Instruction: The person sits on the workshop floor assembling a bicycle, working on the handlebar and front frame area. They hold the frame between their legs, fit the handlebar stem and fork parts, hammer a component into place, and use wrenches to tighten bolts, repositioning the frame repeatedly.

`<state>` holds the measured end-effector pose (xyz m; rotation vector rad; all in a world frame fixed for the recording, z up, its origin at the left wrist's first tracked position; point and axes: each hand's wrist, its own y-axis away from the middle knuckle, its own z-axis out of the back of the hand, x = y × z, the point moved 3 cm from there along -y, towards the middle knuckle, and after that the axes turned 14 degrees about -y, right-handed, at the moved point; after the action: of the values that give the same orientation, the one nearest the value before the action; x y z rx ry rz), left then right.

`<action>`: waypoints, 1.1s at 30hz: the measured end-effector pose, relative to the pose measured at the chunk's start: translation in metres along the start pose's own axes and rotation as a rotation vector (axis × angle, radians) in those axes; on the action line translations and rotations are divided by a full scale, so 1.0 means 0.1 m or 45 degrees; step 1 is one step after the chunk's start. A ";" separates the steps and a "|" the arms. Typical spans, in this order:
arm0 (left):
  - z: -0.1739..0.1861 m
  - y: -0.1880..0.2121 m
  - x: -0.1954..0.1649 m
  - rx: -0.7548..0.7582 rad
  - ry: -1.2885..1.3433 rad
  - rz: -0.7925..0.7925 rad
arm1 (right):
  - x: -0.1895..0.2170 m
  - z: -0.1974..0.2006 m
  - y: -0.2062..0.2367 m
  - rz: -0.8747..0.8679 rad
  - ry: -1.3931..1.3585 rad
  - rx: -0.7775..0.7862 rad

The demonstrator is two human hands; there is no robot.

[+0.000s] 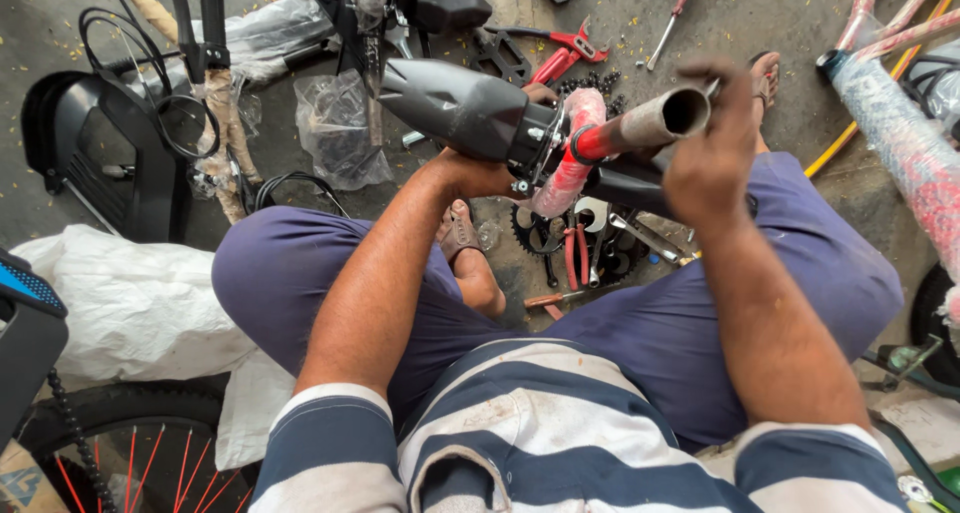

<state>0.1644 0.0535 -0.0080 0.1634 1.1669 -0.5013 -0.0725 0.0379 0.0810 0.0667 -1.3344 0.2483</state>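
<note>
I squat over a red bicycle frame part [612, 138] with a grey metal tube end [665, 120] pointing towards me. A dark grey plastic fender [450, 105] sits clamped against it at a small bracket [540, 145]. My left hand [480, 176] reaches under the fender and holds the assembly near the bracket. My right hand [712, 143] wraps around the tube from the right, with its fingers over the top. Foam wrap [572, 163] covers a frame tube below the bracket.
On the concrete floor between my feet lie red-handled pliers [575, 253], wrenches [645, 235] and a chainring [530, 235]. Red cutters [565, 53] lie farther off. A wrapped frame [900, 133] stands right, plastic bags [335, 128] and a black basket [100, 153] left, a red-spoked wheel [130, 453] bottom left.
</note>
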 end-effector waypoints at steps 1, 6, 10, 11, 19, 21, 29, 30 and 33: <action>0.00 0.00 0.01 -0.003 -0.038 0.004 | 0.05 -0.03 0.04 0.059 -0.020 0.017; -0.06 0.01 0.06 0.053 0.031 0.041 | -0.09 -0.14 -0.16 -0.154 -0.191 0.070; -0.05 0.02 0.04 -0.019 0.035 -0.050 | -0.16 -0.02 -0.18 -0.268 -0.244 0.044; -0.02 0.03 0.04 -0.061 -0.014 -0.071 | -0.11 -0.02 -0.13 -0.082 -0.088 0.095; -0.04 0.01 0.03 0.055 0.050 0.021 | -0.26 -0.08 -0.16 -0.539 -0.582 0.047; -0.04 0.00 0.03 0.040 0.034 -0.036 | -0.22 -0.02 -0.17 -0.340 -0.349 0.005; -0.03 0.00 0.01 -0.016 -0.055 -0.072 | -0.13 -0.15 -0.10 -0.150 -0.465 0.103; -0.04 0.01 0.02 0.015 -0.051 -0.013 | -0.19 -0.15 -0.15 -0.319 -0.619 0.077; -0.01 0.00 0.02 0.068 -0.037 0.035 | -0.19 0.00 -0.14 -0.122 -0.200 -0.005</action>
<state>0.1640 0.0533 -0.0098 0.2169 1.1222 -0.5093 -0.0738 0.0215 0.0639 0.1491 -1.4838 0.1614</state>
